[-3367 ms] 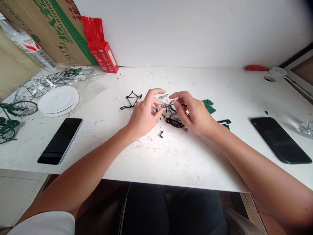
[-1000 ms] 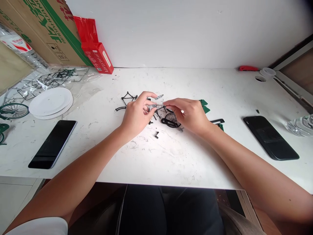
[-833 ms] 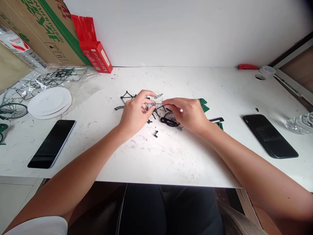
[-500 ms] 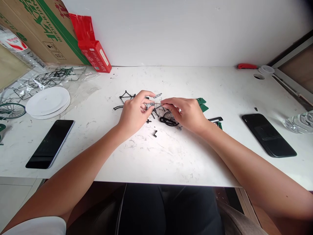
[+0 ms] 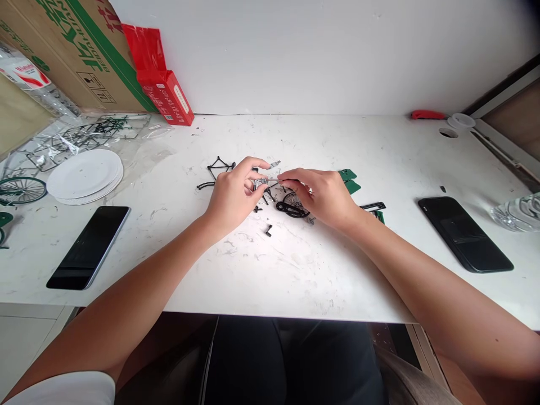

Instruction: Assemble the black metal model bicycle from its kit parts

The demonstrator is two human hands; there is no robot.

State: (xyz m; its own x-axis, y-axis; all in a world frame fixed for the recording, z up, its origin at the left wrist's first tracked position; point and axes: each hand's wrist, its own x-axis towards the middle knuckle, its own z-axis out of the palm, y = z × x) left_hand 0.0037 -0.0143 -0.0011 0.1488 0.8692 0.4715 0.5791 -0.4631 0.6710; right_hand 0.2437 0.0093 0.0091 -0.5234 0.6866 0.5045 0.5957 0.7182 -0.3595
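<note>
At the middle of the white table [image 5: 295, 275], my left hand [image 5: 234, 194] and my right hand [image 5: 327, 196] meet fingertip to fingertip. Both pinch a small silver metal part [image 5: 266, 181] held just above the table. Under my right hand lie a small spoked wheel and a black chain piece [image 5: 291, 209]. A black wire bicycle frame [image 5: 217, 170] lies just left of my left hand. Green plastic pieces [image 5: 350, 180] sit behind my right hand. A small black bit [image 5: 268, 229] lies in front of the hands.
A black phone [image 5: 89, 246] lies at the left and another black phone [image 5: 464, 233] at the right. White plates [image 5: 84, 174], bagged parts and a green model bicycle [image 5: 19, 191] sit far left. A red box [image 5: 164, 93] and cardboard box stand at the back. A glass [image 5: 518, 212] sits far right.
Since 3.4 s ago both hands closed in on the silver part and lowered slightly. Over the last second they have stayed almost still.
</note>
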